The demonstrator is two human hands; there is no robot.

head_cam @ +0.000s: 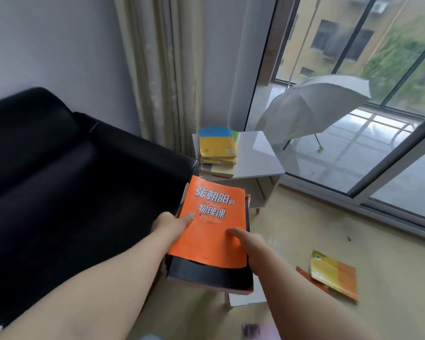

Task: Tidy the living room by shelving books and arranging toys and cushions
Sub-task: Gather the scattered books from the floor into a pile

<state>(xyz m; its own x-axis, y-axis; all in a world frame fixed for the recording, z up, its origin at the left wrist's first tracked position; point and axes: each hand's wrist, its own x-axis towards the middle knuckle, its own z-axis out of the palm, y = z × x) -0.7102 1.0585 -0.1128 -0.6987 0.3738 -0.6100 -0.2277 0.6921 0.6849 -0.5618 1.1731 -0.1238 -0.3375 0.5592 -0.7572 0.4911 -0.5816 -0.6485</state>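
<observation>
Orange-topped book stack [210,241] gripped by my left hand [169,225] and right hand [247,242], centre frame; shelving step in hand; next, I reckon, a level carry to white table [258,153] above.

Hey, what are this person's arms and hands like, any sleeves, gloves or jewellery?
The left hand and right hand wear no gloves. Both arms are bare to the picture's edge, with no sleeve in view, and no watch, bracelet or ring shows.

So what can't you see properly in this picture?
Head view:
Fingers of the left hand and right hand: hidden beneath the held stack.
Books under the orange book: covered, uncountable.
Dark thing at the bottom edge: blurred, cut off.
Reddish book: mostly under the yellow book.
</observation>
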